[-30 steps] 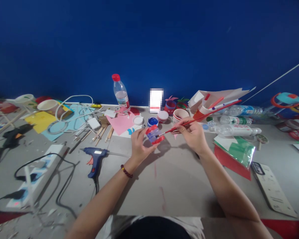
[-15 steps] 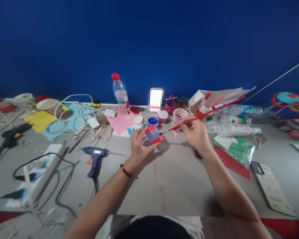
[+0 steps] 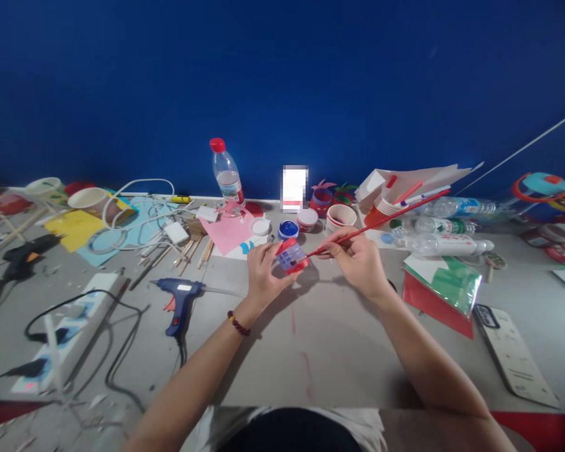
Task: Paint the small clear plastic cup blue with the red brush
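Between the fingers and thumb of my left hand (image 3: 265, 273) is a small red-ended piece (image 3: 292, 254), its pale middle painted with blue patches. My right hand (image 3: 360, 260) pinches a long red paintbrush (image 3: 386, 221), closed near its bristle end. The brush tip is at the right side of the piece; whether it touches cannot be made out. Just behind stand an uncovered jar of blue paint (image 3: 289, 230), a jar with a pale pink top (image 3: 307, 220) and a striped paper cup (image 3: 341, 216).
A blue glue gun (image 3: 181, 301) and a white power strip (image 3: 70, 333) lie left with loose cables. A red-capped bottle (image 3: 226, 176) stands at the back. Several plastic bottles (image 3: 452, 245), coloured sheets (image 3: 445, 285) and a phone (image 3: 515, 355) lie right.
My right hand has moved slightly left and down with the paintbrush, whose handle end is lower. My left hand has turned the painted piece a little, showing more blue patches.
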Available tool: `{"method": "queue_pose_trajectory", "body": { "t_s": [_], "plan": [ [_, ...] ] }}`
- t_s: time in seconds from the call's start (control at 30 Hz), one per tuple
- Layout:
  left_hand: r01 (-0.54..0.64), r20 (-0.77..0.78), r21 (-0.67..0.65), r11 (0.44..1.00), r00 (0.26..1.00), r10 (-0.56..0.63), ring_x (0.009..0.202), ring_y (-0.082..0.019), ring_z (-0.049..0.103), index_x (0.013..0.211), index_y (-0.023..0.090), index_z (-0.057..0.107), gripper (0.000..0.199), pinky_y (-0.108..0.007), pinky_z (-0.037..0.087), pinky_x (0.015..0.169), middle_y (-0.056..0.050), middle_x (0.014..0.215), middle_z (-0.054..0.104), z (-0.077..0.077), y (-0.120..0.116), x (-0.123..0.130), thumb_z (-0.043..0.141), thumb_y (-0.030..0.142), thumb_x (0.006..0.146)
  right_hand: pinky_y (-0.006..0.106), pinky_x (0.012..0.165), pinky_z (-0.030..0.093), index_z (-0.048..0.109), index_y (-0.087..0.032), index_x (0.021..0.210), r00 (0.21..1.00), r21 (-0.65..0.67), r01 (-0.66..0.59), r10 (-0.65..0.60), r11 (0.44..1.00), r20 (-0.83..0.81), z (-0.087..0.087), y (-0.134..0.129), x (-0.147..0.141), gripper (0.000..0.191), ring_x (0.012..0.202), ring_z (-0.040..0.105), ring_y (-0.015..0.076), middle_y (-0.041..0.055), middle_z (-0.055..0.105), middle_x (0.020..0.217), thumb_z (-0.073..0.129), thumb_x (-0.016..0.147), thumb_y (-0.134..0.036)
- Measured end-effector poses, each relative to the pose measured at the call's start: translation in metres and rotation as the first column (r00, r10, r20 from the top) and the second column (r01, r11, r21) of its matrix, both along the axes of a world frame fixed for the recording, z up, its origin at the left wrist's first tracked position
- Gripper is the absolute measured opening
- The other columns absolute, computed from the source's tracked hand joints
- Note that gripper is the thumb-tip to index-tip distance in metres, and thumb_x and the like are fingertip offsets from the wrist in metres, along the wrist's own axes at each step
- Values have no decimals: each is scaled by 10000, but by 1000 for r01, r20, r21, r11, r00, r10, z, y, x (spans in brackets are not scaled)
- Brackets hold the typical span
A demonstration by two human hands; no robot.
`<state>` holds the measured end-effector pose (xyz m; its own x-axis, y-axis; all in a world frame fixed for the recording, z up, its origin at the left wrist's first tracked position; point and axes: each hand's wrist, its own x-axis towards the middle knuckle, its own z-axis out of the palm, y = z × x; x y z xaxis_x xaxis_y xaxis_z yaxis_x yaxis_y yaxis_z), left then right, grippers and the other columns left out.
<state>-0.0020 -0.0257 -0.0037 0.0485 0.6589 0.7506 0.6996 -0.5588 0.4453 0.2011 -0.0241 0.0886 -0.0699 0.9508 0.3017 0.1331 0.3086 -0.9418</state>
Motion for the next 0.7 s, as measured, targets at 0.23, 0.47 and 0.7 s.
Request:
{"method": "queue_pose_trajectory", "body": {
  "t_s": [0.23,0.47,0.7],
  "plan": [
    [-20,11,4,1000,1000,19,1023,-254,588,1262,214,549,646,-419,478,917,-95,1103,612,0,1,0,783,509,737,334,683,647,617,-207,833,989,85,43,-54,995,135,3,-3,1,211,685,736,184,26,700,769,664,878,-408],
    [-16,32,13,1000,999,15,1016,-259,582,1279,220,550,672,-432,480,915,-93,1095,606,-1,2,-1,799,501,721,324,657,649,622,-207,818,969,151,126,-154,980,192,7,2,10,212,670,741,189,31,701,771,671,872,-406],
    [-22,10,-5,1000,1000,22,1028,-256,578,1295,234,531,671,-428,481,920,-92,1118,591,-1,2,-1,788,497,734,347,716,662,621,-206,861,996,86,71,-76,994,48,-1,-1,6,196,739,739,188,18,687,781,686,874,-390]
  ]
}}
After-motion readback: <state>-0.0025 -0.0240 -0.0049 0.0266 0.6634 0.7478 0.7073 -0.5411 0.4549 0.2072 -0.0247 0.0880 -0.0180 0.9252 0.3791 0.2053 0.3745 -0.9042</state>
